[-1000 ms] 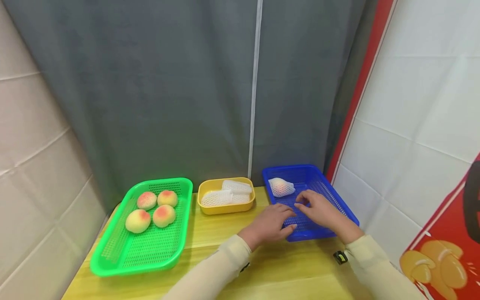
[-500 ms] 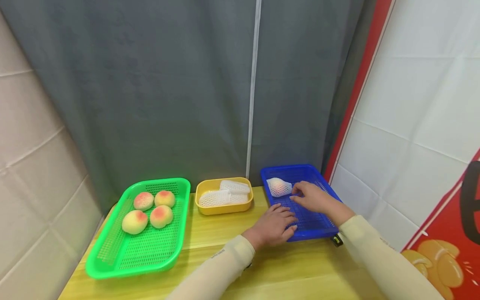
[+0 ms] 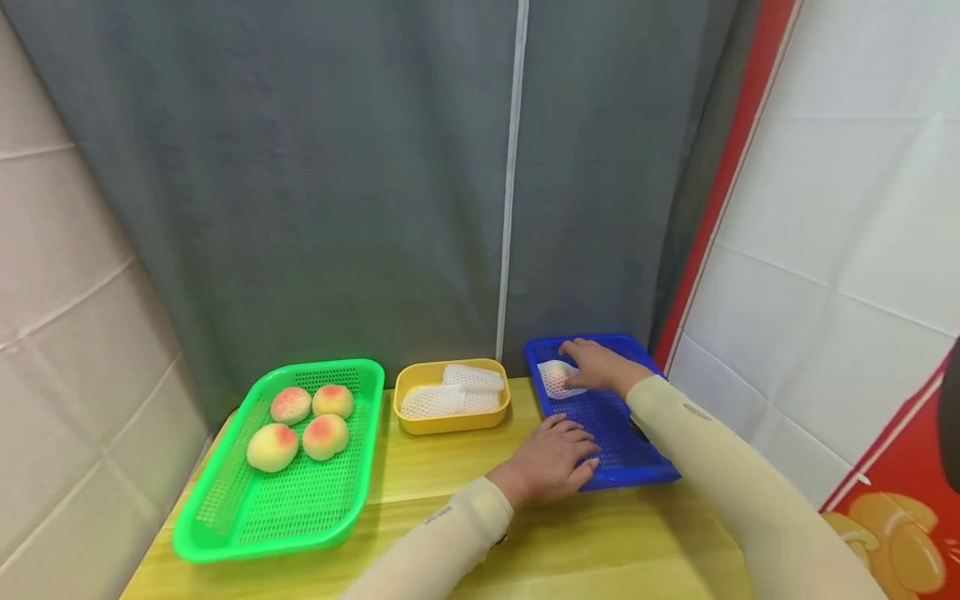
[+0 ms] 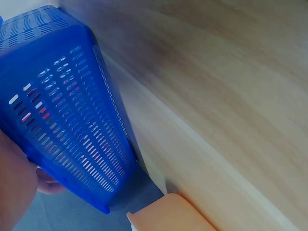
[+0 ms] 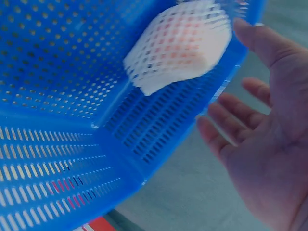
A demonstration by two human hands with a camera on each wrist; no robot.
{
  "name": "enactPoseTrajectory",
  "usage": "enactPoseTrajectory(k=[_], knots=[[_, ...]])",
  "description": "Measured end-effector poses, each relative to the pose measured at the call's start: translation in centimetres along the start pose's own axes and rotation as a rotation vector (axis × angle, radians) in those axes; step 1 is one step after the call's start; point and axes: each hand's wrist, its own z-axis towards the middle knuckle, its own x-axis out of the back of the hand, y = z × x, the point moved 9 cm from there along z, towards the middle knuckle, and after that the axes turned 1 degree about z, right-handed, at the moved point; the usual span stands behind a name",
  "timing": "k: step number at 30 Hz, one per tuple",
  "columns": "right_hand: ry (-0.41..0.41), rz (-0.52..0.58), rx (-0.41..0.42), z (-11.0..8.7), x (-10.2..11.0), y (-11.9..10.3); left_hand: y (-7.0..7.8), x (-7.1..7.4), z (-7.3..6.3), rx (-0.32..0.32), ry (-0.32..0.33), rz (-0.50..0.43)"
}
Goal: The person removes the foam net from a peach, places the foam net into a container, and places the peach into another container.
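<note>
A peach in a white foam net (image 3: 555,379) lies at the back left of the blue basket (image 3: 637,477). Over that basket is my right hand (image 3: 598,367), its thumb beside the netted peach. In the right wrist view the fingers of this hand (image 5: 269,120) are spread, and the thumb tip is close to the netted peach (image 5: 185,45); contact cannot be made out. My left hand (image 3: 551,460) rests at the basket's near left rim with loosely extended fingers. In the left wrist view only part of the left hand (image 4: 14,185) shows against the blue basket (image 4: 72,120).
On the left stands a green basket (image 3: 360,475) holding several bare peaches (image 3: 326,437). A yellow tray (image 3: 442,425) with white foam nets (image 3: 472,377) sits between the baskets. Behind the wooden table (image 3: 420,475) hangs a grey curtain (image 3: 337,208); a white panel (image 3: 825,250) borders the right side.
My right hand has moved forward and left over the blue basket, from its middle to the netted peach. My left hand has stayed by the near left rim.
</note>
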Motion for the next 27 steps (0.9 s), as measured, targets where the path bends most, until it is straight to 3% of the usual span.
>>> enactPoseTrajectory(k=[4, 10, 18, 27], knots=[[-0.032, -0.028, 0.007, 2.2, -1.5, 0.2, -0.1, -0.1, 0.0, 0.002, 0.004, 0.011], [-0.082, -0.034, -0.033, 3.9, -3.4, 0.8, -0.1, -0.2, 0.0, 0.007, 0.009, 0.018], [-0.127, -0.04, -0.082, 4.7, -6.6, 2.5, 0.3, -0.3, 0.2, -0.002, 0.018, 0.031], [-0.103, -0.011, -0.077, 5.7, -7.4, 2.1, 0.0, -0.1, 0.2, 0.005, 0.037, 0.054]])
